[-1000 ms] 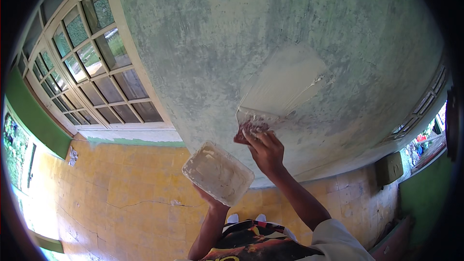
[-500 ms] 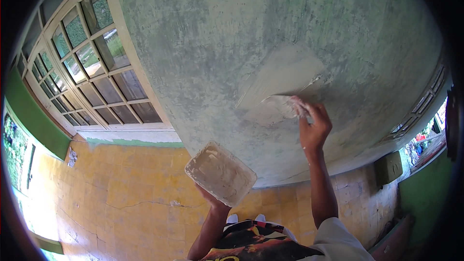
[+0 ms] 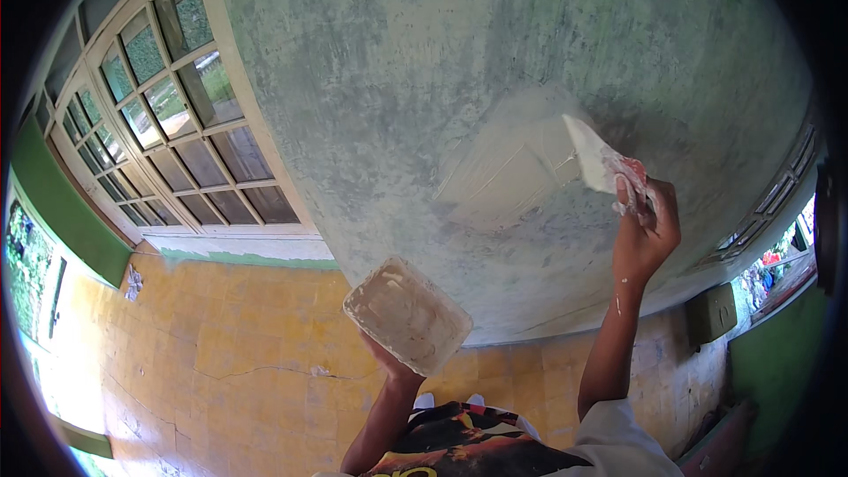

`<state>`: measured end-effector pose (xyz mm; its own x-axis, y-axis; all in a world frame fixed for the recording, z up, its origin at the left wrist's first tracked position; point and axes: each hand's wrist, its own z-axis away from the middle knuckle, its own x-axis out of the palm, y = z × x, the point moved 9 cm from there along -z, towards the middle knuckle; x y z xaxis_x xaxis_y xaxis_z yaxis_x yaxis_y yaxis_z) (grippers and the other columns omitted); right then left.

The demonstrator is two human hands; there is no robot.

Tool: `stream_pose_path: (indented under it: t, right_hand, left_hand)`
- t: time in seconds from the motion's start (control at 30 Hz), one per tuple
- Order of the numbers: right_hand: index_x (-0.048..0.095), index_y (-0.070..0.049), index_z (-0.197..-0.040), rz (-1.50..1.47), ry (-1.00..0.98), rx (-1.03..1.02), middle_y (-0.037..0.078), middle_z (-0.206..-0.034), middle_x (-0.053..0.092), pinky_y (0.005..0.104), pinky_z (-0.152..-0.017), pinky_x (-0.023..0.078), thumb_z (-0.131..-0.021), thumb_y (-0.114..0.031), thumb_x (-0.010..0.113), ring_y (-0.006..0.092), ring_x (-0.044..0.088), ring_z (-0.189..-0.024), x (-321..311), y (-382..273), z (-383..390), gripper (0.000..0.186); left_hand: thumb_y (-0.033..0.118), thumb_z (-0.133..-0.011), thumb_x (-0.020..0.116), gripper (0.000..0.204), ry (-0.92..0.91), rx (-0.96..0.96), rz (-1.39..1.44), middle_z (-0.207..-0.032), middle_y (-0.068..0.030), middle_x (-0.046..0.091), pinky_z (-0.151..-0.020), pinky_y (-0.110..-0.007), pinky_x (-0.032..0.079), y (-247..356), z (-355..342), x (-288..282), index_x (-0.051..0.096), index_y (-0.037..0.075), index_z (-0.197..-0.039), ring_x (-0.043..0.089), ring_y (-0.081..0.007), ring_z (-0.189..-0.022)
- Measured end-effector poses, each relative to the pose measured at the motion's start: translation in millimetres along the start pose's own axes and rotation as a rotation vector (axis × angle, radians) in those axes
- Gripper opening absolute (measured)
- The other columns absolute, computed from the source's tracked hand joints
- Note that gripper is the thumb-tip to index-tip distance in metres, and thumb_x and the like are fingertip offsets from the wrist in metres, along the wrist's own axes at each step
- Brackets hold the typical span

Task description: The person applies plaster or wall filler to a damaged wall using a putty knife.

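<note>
My right hand (image 3: pixel 647 221) is closed on the handle of a putty knife (image 3: pixel 594 155), whose wide blade and grip are smeared with pale filler. The blade stands upright at the right side of a fresh filler patch (image 3: pixel 508 168) on the mottled green-grey wall (image 3: pixel 380 79); whether it touches the wall I cannot tell. Lower down, my left hand (image 3: pixel 389 359) holds a rectangular tub (image 3: pixel 408 314) from beneath, most of its fingers hidden under it. Whitish filler coats the tub's inside and rim. White smears mark my right fingers and wrist.
White-framed glass doors (image 3: pixel 185 115) stand at the left of the wall. Cracked yellow floor tiles (image 3: pixel 238 327) lie below, with a crumpled scrap (image 3: pixel 133 283) near the doors. At the right are a box-like object (image 3: pixel 712 313) by the wall's foot and a louvred opening (image 3: pixel 777 185).
My right hand and the putty knife have moved right and slightly up from the lower part of the patch, and the blade has turned from flat to upright. The tub has barely shifted.
</note>
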<state>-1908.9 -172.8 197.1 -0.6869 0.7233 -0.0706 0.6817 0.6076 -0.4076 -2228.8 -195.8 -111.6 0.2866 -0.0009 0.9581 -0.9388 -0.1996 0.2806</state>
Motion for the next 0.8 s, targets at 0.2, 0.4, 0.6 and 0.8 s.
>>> stream_pose_path:
  t: [0.2, 0.4, 0.6, 0.8]
  right_hand:
    - [0.079, -0.005, -0.123, 0.111, 0.113, -0.271, 0.009, -0.113, 0.069, 0.037, -0.089, 0.06, -0.082, 0.013, 0.075, 0.0222, 0.069, -0.112, 28.3, -2.9, 34.9, 0.044]
    - [0.078, -0.013, -0.128, 0.27, -0.15, -0.23, 0.008, -0.113, 0.069, 0.0396, -0.088, 0.06, -0.073, 0.01, 0.075, 0.0293, 0.068, -0.11, 81.3, 11.9, 93.3, 0.059]
    - [0.079, -0.015, -0.125, 0.216, -0.343, -0.183, 0.006, -0.11, 0.069, 0.0389, -0.084, 0.06, -0.074, 0.007, 0.077, 0.0288, 0.069, -0.103, 106.7, 5.3, 149.7, 0.055]
    - [0.08, -0.012, -0.121, 0.06, -0.466, -0.111, 0.007, -0.107, 0.07, 0.0388, -0.079, 0.059, -0.072, 0.008, 0.079, 0.0287, 0.07, -0.098, 100.3, -13.2, 182.7, 0.053]
  left_hand:
    - [0.077, -0.1, 0.041, 0.078, -0.035, -0.034, 0.035, -0.15, -0.0035, 0.055, -0.112, -0.053, 0.048, -10.9, -3.5, 11.3, 0.047, 0.022, -0.155, 0.056, -0.0305, -0.134]
    - [0.078, -0.099, 0.041, 0.079, 0.022, -0.053, 0.024, -0.15, -0.0035, 0.055, -0.112, -0.053, 0.048, -20.6, -4.3, -9.2, 0.047, 0.022, -0.155, 0.056, -0.0313, -0.134]
    - [0.079, -0.099, 0.04, 0.081, 0.015, -0.072, 0.052, -0.153, -0.0032, 0.054, -0.113, -0.055, 0.047, -22.9, -3.1, -2.7, 0.046, 0.022, -0.156, 0.055, -0.0325, -0.136]
    - [0.08, -0.099, 0.039, 0.083, 0.05, -0.036, -0.011, -0.152, -0.0052, 0.053, -0.112, -0.056, 0.048, -22.5, -2.3, -17.8, 0.044, 0.022, -0.158, 0.056, -0.0332, -0.135]
